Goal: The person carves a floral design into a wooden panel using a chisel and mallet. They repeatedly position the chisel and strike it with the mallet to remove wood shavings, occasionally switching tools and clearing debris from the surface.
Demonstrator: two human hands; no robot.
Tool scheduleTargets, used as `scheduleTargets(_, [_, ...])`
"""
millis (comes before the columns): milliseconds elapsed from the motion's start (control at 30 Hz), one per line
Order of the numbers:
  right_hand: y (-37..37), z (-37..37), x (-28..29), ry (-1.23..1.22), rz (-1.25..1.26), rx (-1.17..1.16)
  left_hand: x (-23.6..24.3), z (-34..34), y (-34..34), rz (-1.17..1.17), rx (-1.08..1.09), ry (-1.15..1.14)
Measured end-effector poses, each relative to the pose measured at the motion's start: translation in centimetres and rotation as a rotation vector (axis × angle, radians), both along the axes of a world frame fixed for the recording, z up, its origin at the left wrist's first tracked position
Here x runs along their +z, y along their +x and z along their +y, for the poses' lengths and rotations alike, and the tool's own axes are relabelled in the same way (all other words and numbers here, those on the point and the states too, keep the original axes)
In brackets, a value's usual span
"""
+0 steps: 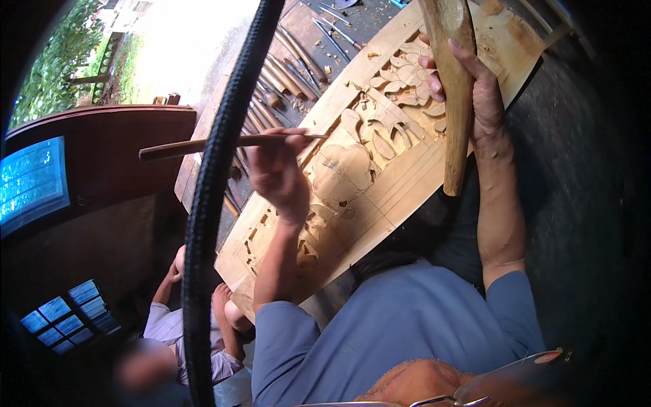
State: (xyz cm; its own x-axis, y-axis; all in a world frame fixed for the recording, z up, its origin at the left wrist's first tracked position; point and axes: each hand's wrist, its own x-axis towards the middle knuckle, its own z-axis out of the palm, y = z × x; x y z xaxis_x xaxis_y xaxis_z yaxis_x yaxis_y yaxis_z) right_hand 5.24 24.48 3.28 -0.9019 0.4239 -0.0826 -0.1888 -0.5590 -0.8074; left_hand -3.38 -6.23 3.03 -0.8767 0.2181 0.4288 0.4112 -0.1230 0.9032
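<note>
My left hand (279,178) grips a long, thin carving chisel (175,148), its wooden handle jutting out to the left. The slim metal end reaches over the pale wooden board (400,198), close to the carved pattern's edge; whether it touches the wood I cannot tell. Raised above the board's right part, my right hand (487,102) is wrapped round a wooden mallet (457,108), shaped like a club with the thick end up and the narrow end down. Leaf shapes (383,144) stand out in relief, beside a rounded form (341,173) marked with pencil lines.
Several wooden-handled chisels (274,76) lie along the board's far side, with thinner tools (332,39) and wood chips beyond. A black braided cable (215,152) crosses the view. Another person (213,332) sits at the lower left, near the board's left end.
</note>
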Motion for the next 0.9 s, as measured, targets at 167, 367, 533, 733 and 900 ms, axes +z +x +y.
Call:
scheduleTargets(167, [0.1, 0.0, 0.2, 0.048, 0.024, 0.033, -2.0, 1.7, 6.3, -0.138, -0.073, 0.099])
scheduleTargets(367, [0.0, -1.2, 2.5, -0.105, -0.298, -0.152, -2.4, 1.0, 7.6, -0.342, -0.05, -0.001])
scheduleTargets(533, [0.6, -0.3, 0.2, 0.006, -0.172, -0.101, -2.6, 1.0, 7.5, -0.298, -0.055, -0.063])
scheduleTargets(733, [0.5, -1.0, 1.3, 0.009, -0.204, -0.147, -3.2, 1.0, 7.5, -0.217, -0.039, -0.089])
scheduleTargets(900, [0.4, -0.5, 0.5, -0.028, -0.202, -0.116, -2.7, 1.0, 7.6, -0.235, -0.039, -0.112])
